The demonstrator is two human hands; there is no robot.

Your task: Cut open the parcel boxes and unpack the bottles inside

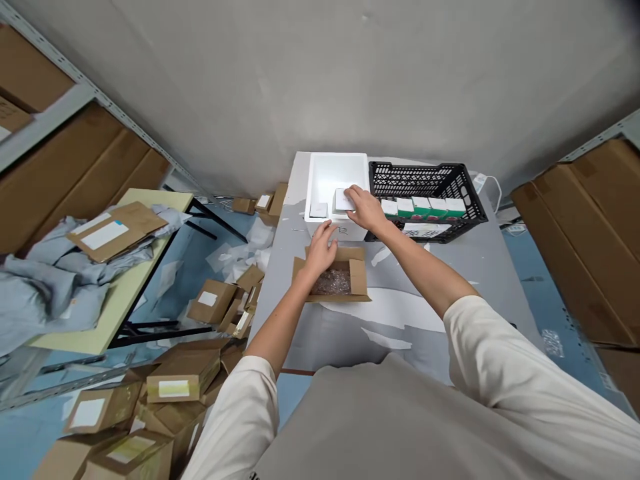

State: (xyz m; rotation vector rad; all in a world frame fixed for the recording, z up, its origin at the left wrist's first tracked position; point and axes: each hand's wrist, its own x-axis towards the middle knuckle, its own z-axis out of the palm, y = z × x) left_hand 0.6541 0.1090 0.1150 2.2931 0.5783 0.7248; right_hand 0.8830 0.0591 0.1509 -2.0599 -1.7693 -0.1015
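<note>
At the near right corner of a white foam box [315, 180], my right hand [367, 210] is closed on a small white box [343, 199]. A second small white box [319, 210] sits in the near left corner of the foam box. My left hand [321, 252] is at the foam box's front wall, with fingers apart and nothing visible in them. Below that hand lies an open cardboard box [359, 275] with clear bubble wrap [333, 281] inside. My left forearm hides part of the cardboard box.
Right of the foam box stands a black plastic crate [425, 175] with a row of white and green boxes [421, 208]. These stand on a grey table [310, 340]. Cardboard parcels [183, 373] pile up at left. A yellowish side table [135, 287] carries grey mailing bags [70, 287].
</note>
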